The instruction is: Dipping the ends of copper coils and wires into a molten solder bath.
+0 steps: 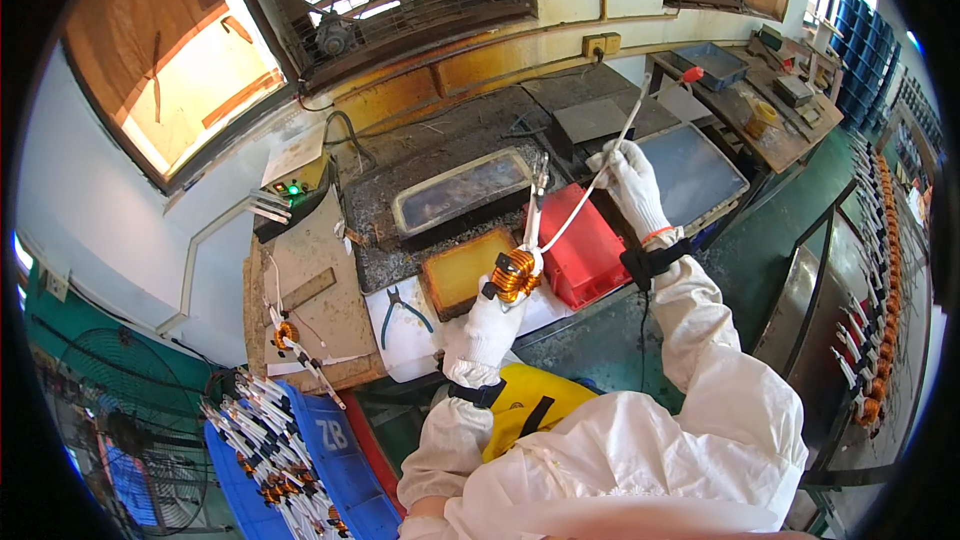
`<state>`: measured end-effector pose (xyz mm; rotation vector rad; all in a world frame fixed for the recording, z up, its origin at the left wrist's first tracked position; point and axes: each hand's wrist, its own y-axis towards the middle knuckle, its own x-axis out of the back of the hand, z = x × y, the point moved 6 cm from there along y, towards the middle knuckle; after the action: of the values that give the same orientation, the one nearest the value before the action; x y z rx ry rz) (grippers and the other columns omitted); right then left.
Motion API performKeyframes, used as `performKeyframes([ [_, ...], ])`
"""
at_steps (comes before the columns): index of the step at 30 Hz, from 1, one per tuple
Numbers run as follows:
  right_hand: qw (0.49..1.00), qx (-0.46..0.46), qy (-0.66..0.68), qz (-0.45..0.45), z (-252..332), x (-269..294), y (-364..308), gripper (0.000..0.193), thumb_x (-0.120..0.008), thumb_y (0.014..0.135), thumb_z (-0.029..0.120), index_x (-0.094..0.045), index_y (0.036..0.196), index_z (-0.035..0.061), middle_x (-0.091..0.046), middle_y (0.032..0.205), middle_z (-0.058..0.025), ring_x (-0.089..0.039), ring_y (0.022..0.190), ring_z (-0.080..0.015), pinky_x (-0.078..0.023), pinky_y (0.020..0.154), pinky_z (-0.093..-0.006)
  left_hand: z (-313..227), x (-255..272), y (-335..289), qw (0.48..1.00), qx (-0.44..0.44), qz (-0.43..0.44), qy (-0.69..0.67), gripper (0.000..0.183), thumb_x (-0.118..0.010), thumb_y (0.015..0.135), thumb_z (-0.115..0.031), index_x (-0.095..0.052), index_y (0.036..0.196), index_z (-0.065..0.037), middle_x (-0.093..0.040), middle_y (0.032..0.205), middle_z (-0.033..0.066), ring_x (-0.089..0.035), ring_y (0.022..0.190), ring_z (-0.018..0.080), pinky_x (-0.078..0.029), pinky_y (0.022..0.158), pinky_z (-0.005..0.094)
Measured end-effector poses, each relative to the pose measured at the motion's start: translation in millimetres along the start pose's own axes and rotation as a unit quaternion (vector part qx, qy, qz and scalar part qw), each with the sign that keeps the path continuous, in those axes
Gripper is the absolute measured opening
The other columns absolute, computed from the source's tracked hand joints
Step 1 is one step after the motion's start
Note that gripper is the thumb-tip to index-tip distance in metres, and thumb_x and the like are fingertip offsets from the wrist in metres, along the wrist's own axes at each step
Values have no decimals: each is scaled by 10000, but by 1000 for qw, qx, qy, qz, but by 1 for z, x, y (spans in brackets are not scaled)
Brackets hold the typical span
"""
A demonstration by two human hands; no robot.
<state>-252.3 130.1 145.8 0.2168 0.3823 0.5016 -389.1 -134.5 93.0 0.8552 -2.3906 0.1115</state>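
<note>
My left hand (485, 332), in a white glove, is closed round a copper-wound ring coil (515, 275) with black pieces on it. White-sleeved leads (535, 200) stand up from the coil, their far ends bare and dark. A longer white lead (590, 198) slants from the coil to the upper right. My right hand (632, 188), also gloved, pinches this lead partway along. Just below the coil's left side lies a pan of amber material (470, 265). The red bin (583, 250) sits between my hands.
A rectangular tank with a silvery surface (465, 195) stands behind the pan. Cutting pliers (400, 315) lie on white paper at the left. Coils fill a blue crate (335, 450) at the lower left; another coil (287, 333) lies on the bench. Coils line a rack (880, 340) at the right.
</note>
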Motion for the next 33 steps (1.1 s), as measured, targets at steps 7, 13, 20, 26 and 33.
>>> performKeyframes([
  [7,967,-77,237,54,24,-15,0,136,-467,948,120,-497,1023,10,-582,807,-106,-524,552,-134,-474,545,-259,2,15,-7,985,-25,-78,151,423,-636,793,-237,-490,1187,-180,-632,948,163,-618,856,381,-493,726,457],
  [13,955,-69,283,60,25,-18,-3,106,-500,899,70,-518,991,19,-571,802,-70,-506,617,-131,-460,617,-273,-15,26,-10,901,-257,-170,305,509,-532,720,-57,-452,1223,-66,-542,993,119,-559,825,302,-478,679,408],
  [20,956,-55,278,83,21,-26,0,103,-478,933,93,-502,1007,25,-592,896,-136,-548,620,-153,-471,619,-260,-16,34,-7,867,-296,-180,358,487,-548,720,-116,-466,1198,-72,-532,933,106,-536,749,271,-453,622,382],
  [26,992,-30,97,71,18,-15,-5,122,-466,955,136,-518,1003,37,-620,888,-85,-563,668,-134,-486,660,-262,-6,29,-11,894,-274,-174,309,513,-572,691,-78,-476,1194,-89,-543,957,107,-549,778,291,-463,654,397],
  [33,987,84,-44,132,35,-35,-25,156,-446,942,87,-520,1054,8,-624,992,-105,-603,880,-170,-497,777,-288,18,26,-11,926,-199,-154,281,502,-576,693,-53,-480,1184,-104,-565,985,123,-574,816,336,-471,685,429],
])
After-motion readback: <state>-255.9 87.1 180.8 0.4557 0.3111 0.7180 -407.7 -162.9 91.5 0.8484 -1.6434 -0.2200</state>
